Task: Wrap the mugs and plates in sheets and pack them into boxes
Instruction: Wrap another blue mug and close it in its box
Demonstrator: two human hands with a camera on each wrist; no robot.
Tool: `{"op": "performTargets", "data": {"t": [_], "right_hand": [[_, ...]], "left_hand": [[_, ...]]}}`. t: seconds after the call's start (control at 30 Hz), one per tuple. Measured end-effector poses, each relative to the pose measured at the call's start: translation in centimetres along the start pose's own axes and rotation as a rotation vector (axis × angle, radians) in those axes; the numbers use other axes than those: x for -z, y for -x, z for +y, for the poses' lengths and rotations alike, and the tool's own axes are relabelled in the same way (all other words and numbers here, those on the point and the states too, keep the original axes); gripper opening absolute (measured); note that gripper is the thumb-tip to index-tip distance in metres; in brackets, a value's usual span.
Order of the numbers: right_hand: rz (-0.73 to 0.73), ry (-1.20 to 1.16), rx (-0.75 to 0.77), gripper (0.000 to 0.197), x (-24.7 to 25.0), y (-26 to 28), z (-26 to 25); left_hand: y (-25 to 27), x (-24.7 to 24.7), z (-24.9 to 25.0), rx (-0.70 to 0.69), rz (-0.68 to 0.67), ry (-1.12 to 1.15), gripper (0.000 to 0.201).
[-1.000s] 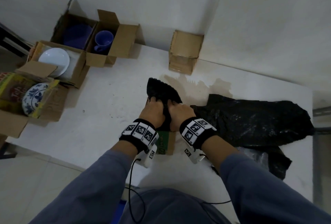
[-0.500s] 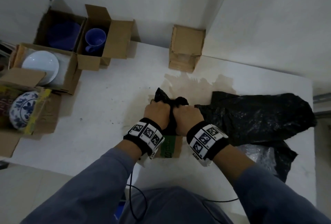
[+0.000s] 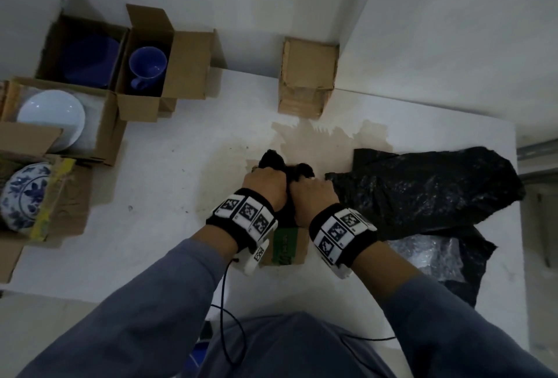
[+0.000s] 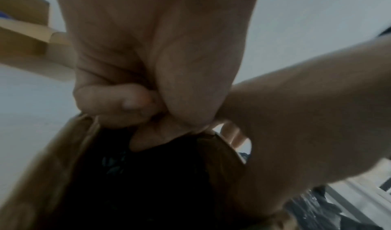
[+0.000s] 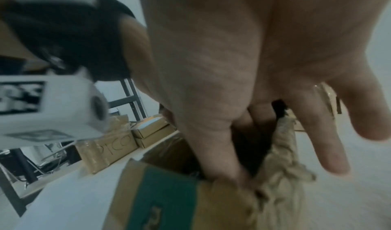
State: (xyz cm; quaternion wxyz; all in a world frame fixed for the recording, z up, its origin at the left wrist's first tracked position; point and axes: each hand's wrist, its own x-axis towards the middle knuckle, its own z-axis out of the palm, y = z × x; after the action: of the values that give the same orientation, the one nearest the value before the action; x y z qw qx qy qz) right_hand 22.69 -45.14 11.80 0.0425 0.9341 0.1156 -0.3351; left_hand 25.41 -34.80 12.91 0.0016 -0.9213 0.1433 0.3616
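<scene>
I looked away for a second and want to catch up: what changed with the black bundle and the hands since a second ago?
Both hands, left hand and right hand, pushed the black bundle lower into the small box; less of it sticks up. Both still grip it. The black sheets and the boxed blue mug have not moved.

Dim, bluish light throughout, with soft shadows beside the boxes (image 3: 163, 78) on the white table (image 3: 145, 196). The head view bends straight edges near its borders. Both wrist views are blurred and grainy, the left hand (image 4: 156, 63) smeared out of focus
</scene>
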Motion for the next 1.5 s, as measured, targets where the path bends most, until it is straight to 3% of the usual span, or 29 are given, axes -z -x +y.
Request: {"op": "performTargets", "data": {"t": [0.1,0.2,0.33,0.47,0.63,0.77,0.87,0.97,1.07,1.27,1.37,1.43,1.5], "right_hand": [[0.086,0.088,-0.052,0.047,-0.1,0.7,-0.2],[-0.037,0.059,-0.071,0.059,-0.1,0.0,-0.6],[-0.076,0.058,-0.078,0.061,-0.4,-0.7,-0.7],[-0.056,0.03,-0.053,0.063,-0.4,-0.8,-0.6],[0.153,0.033,-0.048,0.064,-1.5,0.6,-0.3],[0.065,-0.024,-0.076,0.062,-1.6,0.1,-0.3],[0.021,-0.038,-0.069,0.06,-1.4,-0.9,-0.4],[-0.003,-0.032,-0.039,0.064,-1.3,-1.2,0.0],[0.031,-0.039,0.001,0.077,-1.6,-0.8,0.4],[0.234,-0.003,-0.008,0.076,-3.1,1.0,0.0],[0.14,-0.046,-0.042,0.083,-2.6,0.5,0.1],[0.088,-0.057,-0.043,0.08,-2.0,-0.2,0.0],[0.072,-0.055,-0.046,0.072,-1.7,-0.8,-0.2]], "left_hand": [[-0.4,0.4,-0.5,-0.02,-0.012,-0.016,0.022],[-0.1,0.0,-0.6,-0.047,0.037,-0.01,0.027],[0.8,-0.9,-1.0,-0.067,0.198,0.018,0.026],[0.4,-1.1,-1.0,-0.045,0.115,0.002,0.028],[-1.6,0.2,-0.4,-0.002,0.023,0.076,0.027],[-1.3,0.3,-0.7,-0.015,-0.029,0.147,0.025],[-0.1,-0.6,-1.3,-0.034,0.081,0.268,0.026],[0.7,-1.3,-1.2,-0.074,0.21,0.19,0.028],[-0.2,-1.7,-0.8,-0.077,0.155,0.044,0.028],[-2.6,-0.4,-1.1,-0.065,-0.01,0.059,0.025],[-2.3,-0.7,-1.0,-0.077,-0.034,0.01,0.028],[-1.4,-1.3,-1.0,-0.083,0.017,0.013,0.029],[-0.4,-1.5,-1.1,-0.066,0.154,0.035,0.028]]}}
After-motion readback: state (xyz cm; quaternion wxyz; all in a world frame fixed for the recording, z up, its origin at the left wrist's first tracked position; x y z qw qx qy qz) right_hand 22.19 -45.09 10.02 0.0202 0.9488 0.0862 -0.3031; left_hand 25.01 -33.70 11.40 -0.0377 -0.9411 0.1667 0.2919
